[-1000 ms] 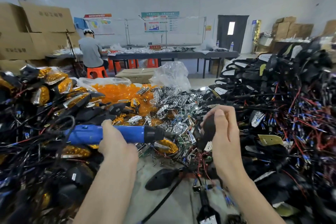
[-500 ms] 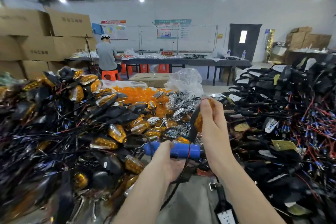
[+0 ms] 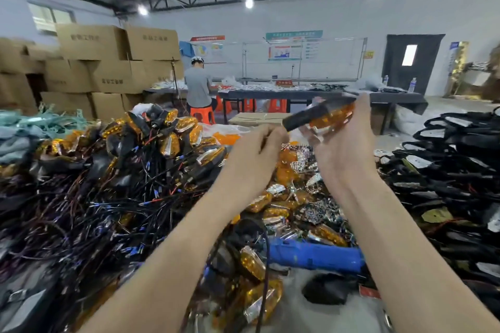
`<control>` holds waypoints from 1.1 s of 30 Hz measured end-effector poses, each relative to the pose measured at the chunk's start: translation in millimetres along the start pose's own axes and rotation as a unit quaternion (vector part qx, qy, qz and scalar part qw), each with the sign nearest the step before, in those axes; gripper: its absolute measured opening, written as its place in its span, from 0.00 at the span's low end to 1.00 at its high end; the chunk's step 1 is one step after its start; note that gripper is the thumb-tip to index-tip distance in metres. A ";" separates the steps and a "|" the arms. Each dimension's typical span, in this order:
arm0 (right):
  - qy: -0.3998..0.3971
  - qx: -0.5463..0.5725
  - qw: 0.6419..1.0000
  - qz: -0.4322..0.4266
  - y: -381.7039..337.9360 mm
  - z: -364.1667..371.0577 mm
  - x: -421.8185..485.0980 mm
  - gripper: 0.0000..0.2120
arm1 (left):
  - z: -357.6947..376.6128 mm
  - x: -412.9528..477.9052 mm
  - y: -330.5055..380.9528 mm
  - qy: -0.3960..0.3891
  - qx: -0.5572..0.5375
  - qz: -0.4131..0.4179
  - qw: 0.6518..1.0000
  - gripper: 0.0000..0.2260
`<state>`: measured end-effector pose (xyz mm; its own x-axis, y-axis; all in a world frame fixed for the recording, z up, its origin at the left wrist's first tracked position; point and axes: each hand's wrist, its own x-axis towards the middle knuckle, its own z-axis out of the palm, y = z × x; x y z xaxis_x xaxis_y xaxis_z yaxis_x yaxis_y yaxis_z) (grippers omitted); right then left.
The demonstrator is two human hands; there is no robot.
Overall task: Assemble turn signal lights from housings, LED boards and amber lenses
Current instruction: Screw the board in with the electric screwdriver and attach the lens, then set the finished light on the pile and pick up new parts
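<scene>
Warehouse walls in white and a steel-trussed roof close off the background, and a cluttered grey worktable [image 3: 303, 316] fills the foreground. The right hand [image 3: 349, 149] is raised above it, fingers and thumb curled round a turn signal light with a black plastic housing and a faceted amber lens [image 3: 324, 115]; the light is held tilted, lens facing down toward the palm, its narrow black end pointing left. The left hand [image 3: 254, 154] is raised just beside that narrow end, fingers bunched together; motion blur hides whether they touch or pinch anything, so I cannot tell its grip.

Below the hands lies a heap of loose amber lenses and shiny chrome reflectors [image 3: 297, 162]; nearer the body a blue-handled electric screwdriver [image 3: 313, 254] lies flat on the table, and just in front of it lies a single black teardrop-shaped housing [image 3: 327, 288]. To the left spreads a pile of finished amber lights tangled in black and red wires [image 3: 162, 149]; to the right, a mound of black housings with wires [image 3: 446, 170].

Farther off, stacked brown cardboard boxes [image 3: 108, 62] stand at the left; a person in a grey shirt [image 3: 198, 86] sits on an orange stool at a long dark table [image 3: 297, 94]; a dark door with a narrow window [image 3: 411, 62] is set in the far wall.
</scene>
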<state>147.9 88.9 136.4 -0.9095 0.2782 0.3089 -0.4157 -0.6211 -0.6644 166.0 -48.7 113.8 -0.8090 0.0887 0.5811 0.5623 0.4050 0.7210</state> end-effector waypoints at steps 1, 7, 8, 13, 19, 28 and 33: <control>-0.014 -0.035 0.999 0.011 1.8 2.8 3.1 0.19 | -10.4 13.0 -4.4 0.032 0.060 0.032 0.997 0.12; 0.011 -0.166 0.983 0.071 16.5 -42.5 11.8 0.22 | -66.3 64.6 -93.0 0.131 0.327 -0.022 0.936 0.15; 0.023 -0.187 0.979 0.074 17.6 -58.8 12.7 0.19 | -74.7 64.0 -113.6 0.115 0.379 -0.069 0.916 0.16; 0.099 -0.300 0.945 0.082 8.2 -145.5 14.2 0.13 | -90.4 49.5 -165.6 0.071 0.476 -0.223 0.848 0.18; 0.163 -0.326 0.928 0.076 -5.6 -203.6 2.6 0.12 | -39.5 38.8 -146.0 0.160 0.483 -0.186 0.841 0.19; 0.173 -0.339 0.923 0.064 -21.0 -220.7 -20.9 0.10 | 147.7 -82.1 -28.1 -0.315 0.281 0.294 0.858 0.18; 0.168 -0.365 0.914 0.057 -32.4 -234.8 -36.7 0.09 | 180.3 -118.6 -29.0 -0.423 0.299 0.372 0.770 0.26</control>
<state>193.1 270.8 -13.3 -0.8472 0.5274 0.0643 -0.1008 -0.0408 -0.9941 214.7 93.1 -44.1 -0.2656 0.9574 0.1133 0.9493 0.2802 -0.1427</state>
